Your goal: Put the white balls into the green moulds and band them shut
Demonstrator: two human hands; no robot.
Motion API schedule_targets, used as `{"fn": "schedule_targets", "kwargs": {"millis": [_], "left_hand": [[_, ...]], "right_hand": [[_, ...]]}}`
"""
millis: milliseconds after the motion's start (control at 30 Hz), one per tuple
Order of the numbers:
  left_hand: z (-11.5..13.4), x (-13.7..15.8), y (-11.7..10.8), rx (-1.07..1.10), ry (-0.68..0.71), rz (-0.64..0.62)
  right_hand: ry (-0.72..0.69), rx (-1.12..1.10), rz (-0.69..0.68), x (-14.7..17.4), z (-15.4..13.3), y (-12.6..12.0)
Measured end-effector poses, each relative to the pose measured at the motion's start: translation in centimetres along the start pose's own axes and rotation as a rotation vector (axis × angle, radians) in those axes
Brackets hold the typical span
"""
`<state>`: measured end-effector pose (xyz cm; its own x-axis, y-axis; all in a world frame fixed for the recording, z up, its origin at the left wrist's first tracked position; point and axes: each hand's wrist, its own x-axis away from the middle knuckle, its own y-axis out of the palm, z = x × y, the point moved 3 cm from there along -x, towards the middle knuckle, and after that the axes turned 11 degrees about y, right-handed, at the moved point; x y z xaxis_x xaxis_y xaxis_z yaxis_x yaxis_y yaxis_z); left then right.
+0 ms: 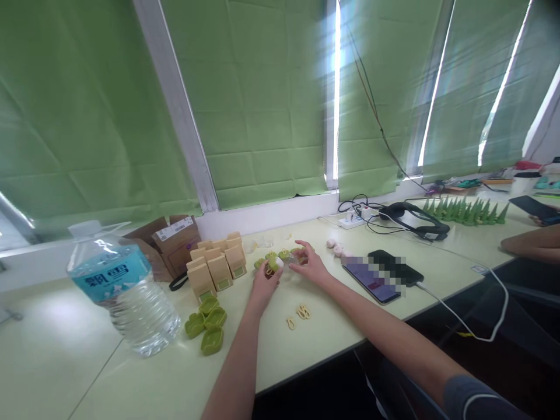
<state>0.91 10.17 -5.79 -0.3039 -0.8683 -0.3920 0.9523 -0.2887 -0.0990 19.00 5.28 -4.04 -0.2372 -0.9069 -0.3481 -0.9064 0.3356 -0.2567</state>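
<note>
My left hand (264, 287) is closed around a small green-and-white piece (275, 263), its fingers partly covering it. Close beside it, my right hand (310, 265) has curved fingers around what looks like a small clear plastic piece (290, 259); its exact shape is hard to make out. Several small green pieces (284, 254) stand in a row just behind both hands. On the table in front of them lie several cream-coloured loops (303, 311). Green cup-like shells (212, 340) rest left of my left forearm.
A large water bottle (131, 291) stands at left, near upright tan packets (221, 268) and an open cardboard box (177, 245). At right are pinkish-white balls (336, 248), two phones (371, 281), headphones (415, 220), cables and green spiky pieces (468, 211). Another person's arm (531, 244) rests far right.
</note>
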Motion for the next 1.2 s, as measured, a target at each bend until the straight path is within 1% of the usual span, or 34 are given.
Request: {"fn": "schedule_targets", "kwargs": {"millis": [133, 200, 400, 633, 767, 933, 1067, 1200], "left_hand": [[0.3, 0.5, 0.5, -0.008, 0.006, -0.139], [0.4, 0.6, 0.5, -0.010, 0.018, -0.168], [0.3, 0.5, 0.5, 0.015, 0.007, -0.180], [0.0, 0.4, 0.4, -0.001, 0.030, -0.181], [-0.2, 0.3, 0.4, 0.005, 0.017, -0.177], [-0.5, 0.3, 0.3, -0.005, 0.006, -0.187], [-0.5, 0.3, 0.3, -0.036, 0.026, -0.192], [-0.4, 0.3, 0.3, -0.069, 0.019, -0.186]], "right_hand": [[-0.067, 0.045, -0.110, 0.6, -0.7, 0.5], [-0.090, 0.042, -0.140, 0.7, -1.0, 0.5], [-0.133, 0.014, -0.127, 0.8, -1.4, 0.3], [-0.207, 0.073, -0.106, 0.6, -0.9, 0.7], [-0.214, 0.094, -0.074, 0.4, -0.7, 0.7], [-0.211, 0.106, -0.081, 0.5, -0.6, 0.8], [-0.225, 0.104, -0.076, 0.5, -0.5, 0.9], [-0.225, 0.088, -0.072, 0.4, -0.5, 0.9]]}}
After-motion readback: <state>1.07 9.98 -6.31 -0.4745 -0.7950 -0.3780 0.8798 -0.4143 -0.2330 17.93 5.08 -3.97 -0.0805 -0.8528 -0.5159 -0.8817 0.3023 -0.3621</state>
